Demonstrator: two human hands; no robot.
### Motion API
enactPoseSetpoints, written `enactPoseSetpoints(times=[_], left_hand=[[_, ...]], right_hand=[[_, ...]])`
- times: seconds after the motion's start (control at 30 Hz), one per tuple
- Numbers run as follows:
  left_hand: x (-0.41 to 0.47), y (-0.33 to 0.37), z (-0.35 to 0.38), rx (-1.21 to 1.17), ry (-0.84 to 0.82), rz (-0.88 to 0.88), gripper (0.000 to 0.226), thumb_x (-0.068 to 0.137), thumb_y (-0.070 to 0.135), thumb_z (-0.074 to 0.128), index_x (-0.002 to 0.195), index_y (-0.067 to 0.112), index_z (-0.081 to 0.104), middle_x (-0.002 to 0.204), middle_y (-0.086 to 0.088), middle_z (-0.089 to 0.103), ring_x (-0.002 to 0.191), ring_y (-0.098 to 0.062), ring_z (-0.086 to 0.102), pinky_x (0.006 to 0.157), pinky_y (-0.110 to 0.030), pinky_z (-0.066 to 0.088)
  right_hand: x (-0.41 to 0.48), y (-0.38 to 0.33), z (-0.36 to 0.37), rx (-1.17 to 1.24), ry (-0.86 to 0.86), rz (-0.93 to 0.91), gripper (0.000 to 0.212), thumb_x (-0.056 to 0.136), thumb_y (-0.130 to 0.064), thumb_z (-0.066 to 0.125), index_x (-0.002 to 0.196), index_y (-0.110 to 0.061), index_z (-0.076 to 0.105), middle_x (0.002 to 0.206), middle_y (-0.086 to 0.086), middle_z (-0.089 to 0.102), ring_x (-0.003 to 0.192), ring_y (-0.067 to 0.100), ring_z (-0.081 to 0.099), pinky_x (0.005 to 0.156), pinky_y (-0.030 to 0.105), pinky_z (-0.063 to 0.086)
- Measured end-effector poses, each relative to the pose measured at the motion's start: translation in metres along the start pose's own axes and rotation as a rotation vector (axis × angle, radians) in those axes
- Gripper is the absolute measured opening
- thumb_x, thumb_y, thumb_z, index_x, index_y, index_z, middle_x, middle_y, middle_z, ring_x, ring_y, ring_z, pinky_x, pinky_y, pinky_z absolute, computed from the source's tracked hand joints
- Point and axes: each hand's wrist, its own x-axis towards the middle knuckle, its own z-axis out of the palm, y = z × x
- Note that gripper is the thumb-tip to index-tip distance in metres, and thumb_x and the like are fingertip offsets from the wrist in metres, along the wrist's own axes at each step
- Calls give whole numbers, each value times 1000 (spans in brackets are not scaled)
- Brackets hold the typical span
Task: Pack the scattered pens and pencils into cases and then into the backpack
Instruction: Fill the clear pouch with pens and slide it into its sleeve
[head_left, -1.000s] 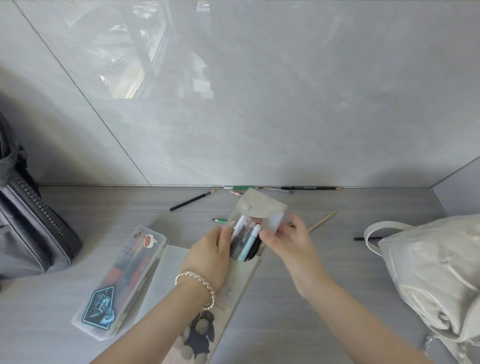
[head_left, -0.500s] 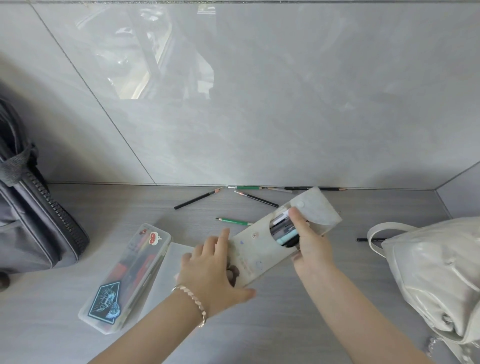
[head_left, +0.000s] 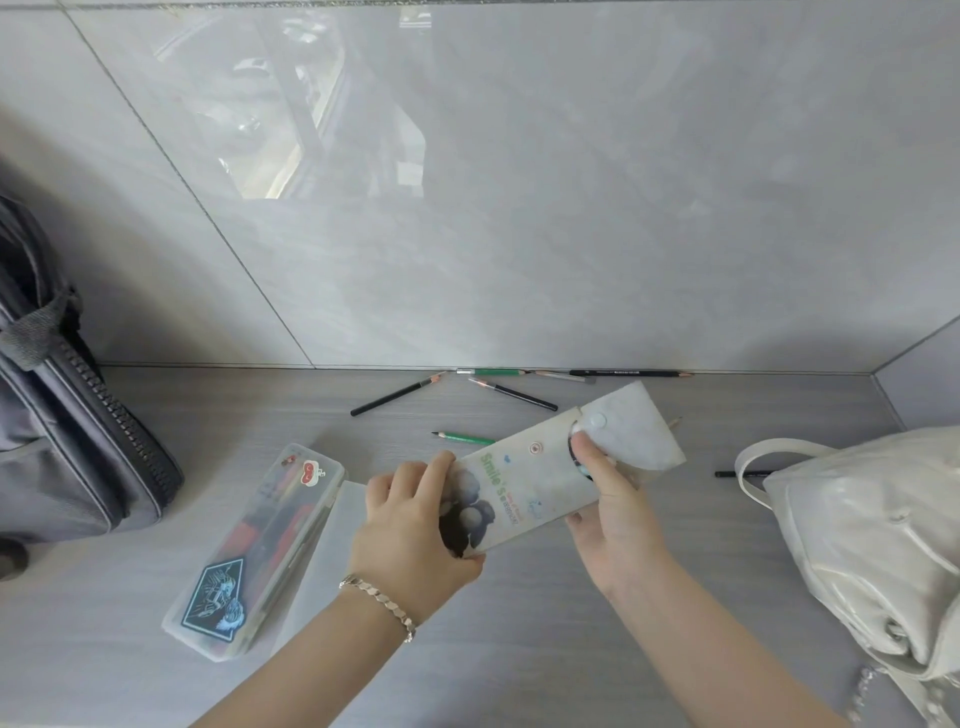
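Pouch (head_left: 524, 486) now btwn both hands (head_left: 410, 525) (head_left: 613, 514)

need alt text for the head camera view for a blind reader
Two hands hold a pale soft pencil pouch with its flap open: the left hand grips the bottom end, the right hand the mouth. On the grey table lie a clear pencil case and loose pencils by the wall; a dark backpack stands left, a white bag right.
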Motion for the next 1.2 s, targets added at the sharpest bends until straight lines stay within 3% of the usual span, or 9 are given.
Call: enactPoseSetpoints(times=[0.13, 0.23, 0.4, 0.57, 0.63, 0.73, 1.03, 1.13, 1.2], left_hand=[[3, 0, -2, -74, -73, -62, 83, 56, 44, 72, 127, 37, 30, 103, 19, 35, 98, -11, 26, 73, -24, 36], [6, -4, -5, -52, -136, -69, 82, 55, 45, 71, 126, 37, 30, 99, 18, 35, 98, -13, 30, 75, -23, 33], [6, -10, -9, 14, -195, -60, 85, 54, 41, 71, 128, 37, 30, 100, 17, 34, 102, -12, 30, 80, -22, 34], [6, -8, -13, 138, -205, -45, 85, 58, 42, 69, 130, 38, 24, 104, 19, 32, 96, -8, 19, 68, -21, 37], [6, -10, -14, 173, -215, -66, 87, 58, 42, 69, 131, 38, 22, 112, 16, 37, 97, -9, 20, 67, -22, 38], [4, -12, -15, 178, -230, -69, 89, 58, 43, 69, 133, 37, 22, 118, 14, 37, 98, -9, 21, 67, -21, 39], [10, -2, -15, 176, -167, 31, 86, 59, 42, 68, 133, 37, 24, 120, 15, 38, 111, -14, 28, 74, -22, 39], [10, -7, -17, 152, -128, 71, 82, 61, 38, 67, 133, 36, 28, 120, 14, 39, 113, -15, 29, 81, -27, 46], [10, -12, -19, 182, -79, 144, 78, 62, 35, 64, 134, 34, 33, 121, 13, 42, 115, -18, 32, 80, -30, 49]], right_hand=[[0, -8, -11, -292, -8, -247, 62, 71, -5, 74, 126, -14, 46, 119, 1, 63, 110, 14, 60, 88, 32, 52], [6, -27, -28, -535, 64, -542, 92, 71, -5, 76, 140, -31, 23, 124, -20, 45, 103, -7, 56, 78, 11, 50], [12, -57, -48, -1179, -209, -556, 66, 64, -22, 82, 112, -50, 45, 116, -25, 47, 108, -5, 49, 88, 21, 44], [11, -62, -49, -1613, -239, -527, 54, 78, -33, 68, 127, -35, 46, 110, -11, 52, 100, 8, 51, 86, 25, 42], [9, -62, -50, -1637, -217, -606, 15, 89, -26, 51, 97, -39, 54, 77, -4, 61, 68, 13, 57, 61, 29, 45], [9, -60, -53, -1510, -58, -605, 44, 94, -14, 42, 57, -30, 25, 45, -7, 30, 41, 10, 25, 43, 25, 19], [-17, -35, -38, -1332, -109, -565, 37, 94, -22, 41, 58, -29, 35, 44, -4, 31, 42, 9, 30, 44, 21, 26], [-24, -47, -32, -1091, -283, -411, 11, 88, -46, 44, 87, -50, 55, 72, -5, 63, 62, 9, 55, 61, 19, 45], [-21, -58, -36, -1011, -448, -271, 27, 80, -57, 41, 106, -61, 47, 85, -18, 66, 81, 4, 64, 68, 22, 54]])
